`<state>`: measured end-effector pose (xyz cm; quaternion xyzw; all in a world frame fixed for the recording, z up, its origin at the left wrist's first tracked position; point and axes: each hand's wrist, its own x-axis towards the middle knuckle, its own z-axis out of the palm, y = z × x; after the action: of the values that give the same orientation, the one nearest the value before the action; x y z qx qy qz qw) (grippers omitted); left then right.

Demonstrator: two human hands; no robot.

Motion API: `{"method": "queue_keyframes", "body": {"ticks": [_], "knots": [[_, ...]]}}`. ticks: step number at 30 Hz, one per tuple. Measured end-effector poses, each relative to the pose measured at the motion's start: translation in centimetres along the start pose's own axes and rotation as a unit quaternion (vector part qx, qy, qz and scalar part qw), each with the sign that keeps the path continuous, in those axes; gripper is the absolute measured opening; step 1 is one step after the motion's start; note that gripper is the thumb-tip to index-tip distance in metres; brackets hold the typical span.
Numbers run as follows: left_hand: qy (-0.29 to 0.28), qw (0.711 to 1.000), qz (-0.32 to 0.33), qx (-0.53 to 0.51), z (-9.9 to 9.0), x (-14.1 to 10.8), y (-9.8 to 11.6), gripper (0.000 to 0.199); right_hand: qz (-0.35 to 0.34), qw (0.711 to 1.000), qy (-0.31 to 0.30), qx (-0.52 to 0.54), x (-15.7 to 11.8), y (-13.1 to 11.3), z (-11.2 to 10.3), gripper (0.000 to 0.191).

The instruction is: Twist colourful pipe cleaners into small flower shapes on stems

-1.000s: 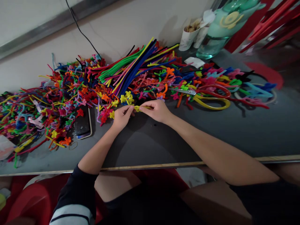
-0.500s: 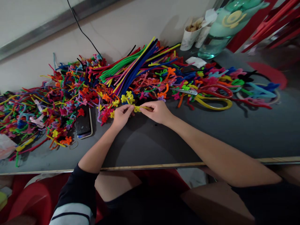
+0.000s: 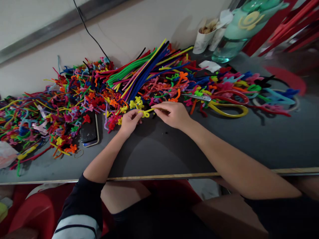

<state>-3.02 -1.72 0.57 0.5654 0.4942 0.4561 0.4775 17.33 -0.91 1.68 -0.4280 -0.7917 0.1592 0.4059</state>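
Observation:
A looped yellow pipe cleaner [image 3: 146,114] is stretched between my two hands above the dark table. My left hand [image 3: 130,122] pinches its looped part between thumb and fingertips. The straight end runs to the right, where my right hand [image 3: 173,114] grips it with closed fingertips. Just behind my hands lie finished yellow flower shapes [image 3: 136,103]. Beyond them a bundle of straight pipe cleaners [image 3: 142,71] in green, blue, yellow and pink rests on the pile.
A heap of colourful twisted pieces [image 3: 72,96] spreads along the wall. Stacked phones [image 3: 89,131] lie at the left. Scissors [image 3: 228,103] with red and yellow handles lie at the right. Behind them stand paper cups [image 3: 203,39] and a water bottle [image 3: 229,46].
My right hand has moved to the right, away from my left hand. More of the yellow pipe cleaner now shows between them. My left hand is nearly still.

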Motion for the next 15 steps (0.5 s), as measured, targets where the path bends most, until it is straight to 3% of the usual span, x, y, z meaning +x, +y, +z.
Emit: {"method": "queue_keyframes", "body": {"ticks": [5, 8, 12, 15], "knots": [[-0.088, 0.996, 0.019, -0.009, 0.1, -0.2, 0.1, 0.037, 0.043, 0.992, 0.056, 0.100, -0.1, -0.1, 0.5, 0.024], [-0.115, 0.993, 0.033, 0.004, 0.2, -0.3, 0.0, 0.035, 0.089, 0.980, 0.057, 0.168, -0.3, -0.7, 1.2, 0.024], [-0.128, 0.991, 0.036, 0.019, 0.3, -0.4, 0.0, 0.032, 0.092, 0.979, 0.042, 0.176, -0.4, -1.3, 1.7, 0.023], [-0.103, 0.994, 0.035, -0.006, 0.5, -0.4, -0.1, 0.033, 0.056, 0.983, 0.017, 0.172, -0.4, -1.5, 1.8, 0.023]]}}
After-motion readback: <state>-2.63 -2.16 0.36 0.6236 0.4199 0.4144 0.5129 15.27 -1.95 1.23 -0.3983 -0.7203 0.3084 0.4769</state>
